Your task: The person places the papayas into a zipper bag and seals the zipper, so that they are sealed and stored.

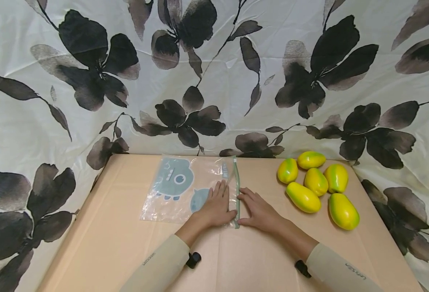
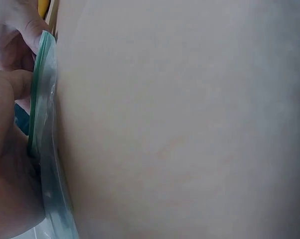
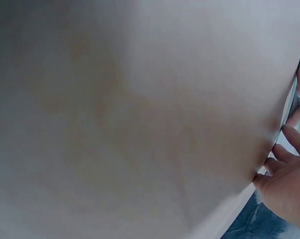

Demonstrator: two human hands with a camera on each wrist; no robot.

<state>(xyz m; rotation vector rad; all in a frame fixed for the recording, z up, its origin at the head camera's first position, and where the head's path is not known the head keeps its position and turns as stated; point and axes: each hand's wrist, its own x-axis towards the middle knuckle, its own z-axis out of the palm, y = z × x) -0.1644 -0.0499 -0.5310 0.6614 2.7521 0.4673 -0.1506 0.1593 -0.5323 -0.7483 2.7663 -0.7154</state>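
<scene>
A clear zip bag (image 1: 207, 170) with blue-grey cartoon creatures lies flat on the table, its green zip strip (image 1: 237, 174) on the right side. My left hand (image 1: 216, 205) rests on the bag with straight fingers, beside the strip. From the other side, my right hand (image 1: 259, 211) touches the strip with its fingertips, the fingers slightly bent. In the left wrist view the green strip (image 2: 36, 94) stands edge-on against the left hand (image 2: 10, 169). The right wrist view has the right hand (image 3: 287, 184) at its right edge, fingertips at the bag's edge.
Several glossy yellow-green mango-like fruits (image 1: 316, 182) lie grouped on the right of the tan table (image 1: 105, 243). A white cloth with dark flowers (image 1: 236, 73) hangs behind the table and down along its sides.
</scene>
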